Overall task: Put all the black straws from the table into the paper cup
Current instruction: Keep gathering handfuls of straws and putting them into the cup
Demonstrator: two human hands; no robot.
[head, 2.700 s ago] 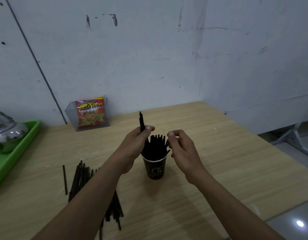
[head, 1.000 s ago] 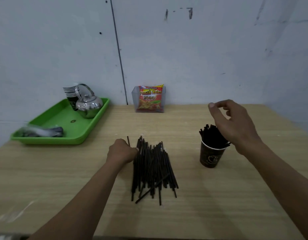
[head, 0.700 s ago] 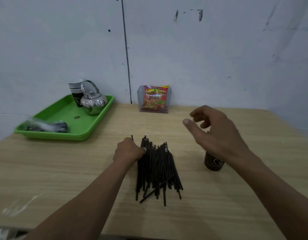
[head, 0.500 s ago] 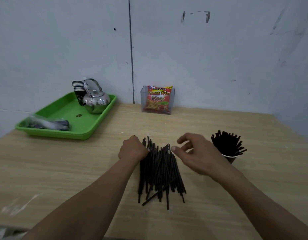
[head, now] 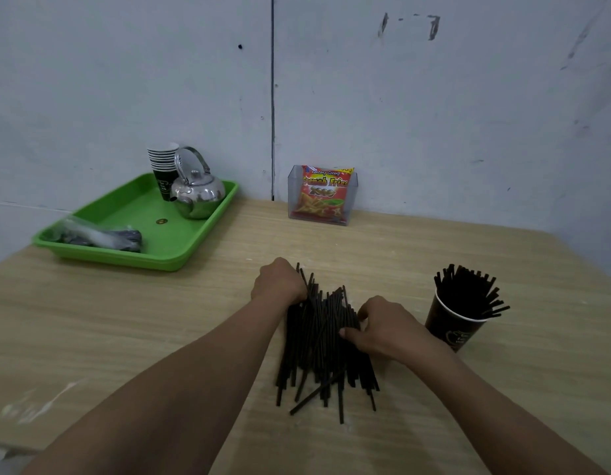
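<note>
So the black straws lie piled on the bench near the straw-filled paper cup, right hand grip pinching some at the pile's right edge, left hand curled against its far-left corner, can't tell if that grip's holding any.

The left hand is balled up, back up, at 10 o'clock from the right hand, whose fingers are bent down.
</note>
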